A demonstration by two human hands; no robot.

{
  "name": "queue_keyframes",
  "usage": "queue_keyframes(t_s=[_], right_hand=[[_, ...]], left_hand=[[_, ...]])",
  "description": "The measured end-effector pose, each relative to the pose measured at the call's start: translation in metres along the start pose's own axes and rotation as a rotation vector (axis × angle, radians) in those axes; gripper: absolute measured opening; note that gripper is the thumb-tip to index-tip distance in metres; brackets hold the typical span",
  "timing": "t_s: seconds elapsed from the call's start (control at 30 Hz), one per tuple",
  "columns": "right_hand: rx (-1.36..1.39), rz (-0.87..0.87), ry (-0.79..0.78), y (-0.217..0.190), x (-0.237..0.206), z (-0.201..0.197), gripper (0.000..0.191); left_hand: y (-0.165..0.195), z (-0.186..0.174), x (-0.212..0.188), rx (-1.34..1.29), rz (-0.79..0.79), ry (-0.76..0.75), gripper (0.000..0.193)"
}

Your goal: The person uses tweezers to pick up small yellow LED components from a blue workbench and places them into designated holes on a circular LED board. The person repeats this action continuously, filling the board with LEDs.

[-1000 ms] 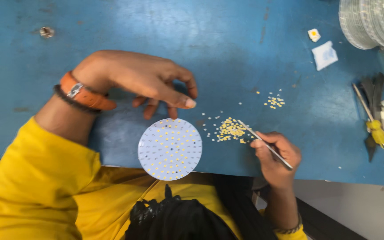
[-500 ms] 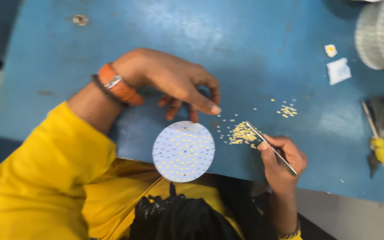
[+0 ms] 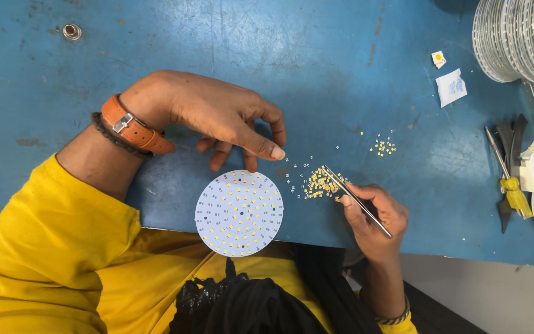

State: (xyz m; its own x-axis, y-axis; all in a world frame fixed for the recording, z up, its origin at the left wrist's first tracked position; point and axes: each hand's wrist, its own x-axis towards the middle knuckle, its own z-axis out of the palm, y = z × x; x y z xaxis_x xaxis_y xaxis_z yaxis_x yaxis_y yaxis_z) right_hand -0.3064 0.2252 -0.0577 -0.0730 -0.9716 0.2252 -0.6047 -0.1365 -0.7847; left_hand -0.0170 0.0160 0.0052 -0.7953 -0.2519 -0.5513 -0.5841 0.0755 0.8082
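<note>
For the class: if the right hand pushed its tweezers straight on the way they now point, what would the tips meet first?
Most likely the pile of small yellow chips: the right hand aims the tweezers up-left at it.

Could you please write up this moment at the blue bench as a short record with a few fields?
Surface: blue table, scuffed.
Left hand: resting on the table just above the round white board, fingertips near its upper edge; holds nothing.
Right hand: gripping metal tweezers, tips at the pile of small yellow chips.
Board: lies flat at the near table edge, dotted with yellow chips.
Nearby: smaller chip cluster, stacked round boards, yellow-handled tool.
</note>
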Motion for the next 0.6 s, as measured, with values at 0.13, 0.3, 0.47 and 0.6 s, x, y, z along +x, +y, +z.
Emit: queue_keyframes(t_s=[0.13, 0.3, 0.47, 0.6], right_hand=[[-0.036, 0.018, 0.016, -0.003, 0.000, 0.000, 0.018], [-0.070, -0.031, -0.003, -0.003, 0.000, -0.001, 0.017], [0.081, -0.034, -0.037, -0.006, -0.010, -0.003, 0.011], [0.087, -0.156, -0.253, -0.014, -0.018, 0.004, 0.017]], left_hand=[[0.000, 0.000, 0.000, -0.007, 0.010, -0.005, 0.063], [-0.002, 0.000, 0.001, -0.007, 0.015, -0.004, 0.063], [-0.004, 0.000, 0.002, -0.005, 0.044, -0.009, 0.060], [-0.006, 0.000, 0.002, -0.038, 0.072, -0.034, 0.060]])
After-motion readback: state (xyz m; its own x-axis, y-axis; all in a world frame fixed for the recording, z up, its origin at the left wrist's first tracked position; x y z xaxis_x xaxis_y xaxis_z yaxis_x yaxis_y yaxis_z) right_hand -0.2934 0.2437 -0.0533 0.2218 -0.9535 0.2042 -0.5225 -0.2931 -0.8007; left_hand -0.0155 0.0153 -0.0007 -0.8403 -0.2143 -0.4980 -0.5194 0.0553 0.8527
